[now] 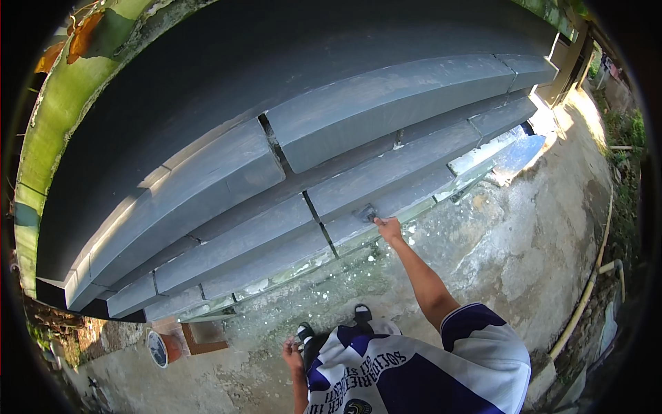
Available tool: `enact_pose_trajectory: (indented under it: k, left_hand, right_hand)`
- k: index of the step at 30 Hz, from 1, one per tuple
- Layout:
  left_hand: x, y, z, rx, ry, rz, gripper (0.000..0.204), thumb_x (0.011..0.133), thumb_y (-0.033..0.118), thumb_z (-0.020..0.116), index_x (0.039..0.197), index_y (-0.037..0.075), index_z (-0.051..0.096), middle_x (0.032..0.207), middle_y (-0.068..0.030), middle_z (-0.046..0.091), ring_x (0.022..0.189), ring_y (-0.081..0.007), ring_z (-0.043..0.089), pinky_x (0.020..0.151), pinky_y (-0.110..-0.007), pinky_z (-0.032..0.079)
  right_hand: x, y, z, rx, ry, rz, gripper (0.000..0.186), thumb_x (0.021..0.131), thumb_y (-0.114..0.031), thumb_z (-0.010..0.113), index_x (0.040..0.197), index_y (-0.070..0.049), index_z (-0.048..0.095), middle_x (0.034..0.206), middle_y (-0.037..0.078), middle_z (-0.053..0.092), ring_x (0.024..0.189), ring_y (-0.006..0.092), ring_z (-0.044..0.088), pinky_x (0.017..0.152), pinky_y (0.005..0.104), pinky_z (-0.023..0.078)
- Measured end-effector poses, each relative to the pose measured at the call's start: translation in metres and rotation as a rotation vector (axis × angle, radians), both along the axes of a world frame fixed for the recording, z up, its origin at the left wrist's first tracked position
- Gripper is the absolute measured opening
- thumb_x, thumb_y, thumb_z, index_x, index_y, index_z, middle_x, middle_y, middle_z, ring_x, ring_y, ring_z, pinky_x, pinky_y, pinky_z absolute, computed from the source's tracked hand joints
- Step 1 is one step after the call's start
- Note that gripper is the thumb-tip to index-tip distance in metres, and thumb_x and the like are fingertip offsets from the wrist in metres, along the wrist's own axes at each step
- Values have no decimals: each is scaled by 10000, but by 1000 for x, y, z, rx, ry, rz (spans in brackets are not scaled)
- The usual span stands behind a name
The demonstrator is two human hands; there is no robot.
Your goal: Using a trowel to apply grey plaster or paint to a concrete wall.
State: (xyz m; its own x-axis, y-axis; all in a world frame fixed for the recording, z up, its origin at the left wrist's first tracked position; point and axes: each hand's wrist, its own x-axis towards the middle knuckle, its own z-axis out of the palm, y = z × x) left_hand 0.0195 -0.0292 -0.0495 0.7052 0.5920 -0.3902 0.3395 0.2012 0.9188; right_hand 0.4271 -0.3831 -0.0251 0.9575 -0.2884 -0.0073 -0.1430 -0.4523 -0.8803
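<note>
The two hands are well apart from each other. The right hand (388, 228) is wrapped tight around the end of a gray tool (367, 212) that looks like a brush, but it is too blurry to be sure. The tool is just ahead of the right hand, and it looks like it touches the lowest gray part of the steps (407, 165). The right arm reaches far out from the body. The left hand (293, 354) hangs low by the person's side with its fingers bent, and I cannot tell if anything is in it. The steps are long and gray, and they go up in front of both hands. A dark crack (318, 222) cuts through them a little to the left of the right hand. Under the right hand is a rough floor (476, 248), and white spots dot it nearby. Two feet in dark sandals (305, 332) are near the left hand. Farther to the left of that hand stand an orange bucket (173, 347) and a flat brown square (207, 347). A pale pipe (574, 324) lies well off to the right of the right hand
</note>
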Motion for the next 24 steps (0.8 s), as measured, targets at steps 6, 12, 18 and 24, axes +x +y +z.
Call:
enact_pose_trajectory:
  k: [6, 12, 18, 24]
  left_hand:
    - [-5, -25, 8, -39, 5, 10, 248, 805, 8, 478, 1046, 41, 528, 995, -69, 571, 786, -154, 587, 567, -244, 465]
    - [-31, -28, -4, -15, -50, 9, 225, 832, 9, 470, 1050, 22, 523, 950, -55, 594, 787, -150, 587, 618, -242, 465]
    - [-25, -36, 24, -141, 16, 71, 235, 873, 105, 455, 1097, 48, 500, 1012, -49, 578, 842, -165, 594, 623, -248, 460]
    - [-16, -35, 38, -135, 1, 53, 255, 866, 98, 446, 1114, 72, 500, 1024, -39, 570, 850, -156, 580, 657, -271, 449]
  right_hand:
    - [5, -16, -3, -105, -183, -348, 321, 765, -351, 624, 778, -32, 652, 622, 212, 548, 535, 340, 523, 552, 356, 422]
    - [3, -20, 29, -121, 28, -108, 276, 797, -271, 586, 762, -3, 641, 633, 216, 567, 583, 376, 547, 547, 394, 425]
    - [-24, 2, 19, 56, 250, 326, 299, 808, -312, 598, 913, -39, 659, 657, 69, 626, 564, 141, 549, 565, 298, 439]
    - [-51, 12, -11, 27, -26, -355, 273, 781, -312, 621, 862, -55, 659, 642, 156, 604, 608, 183, 609, 585, 332, 441]
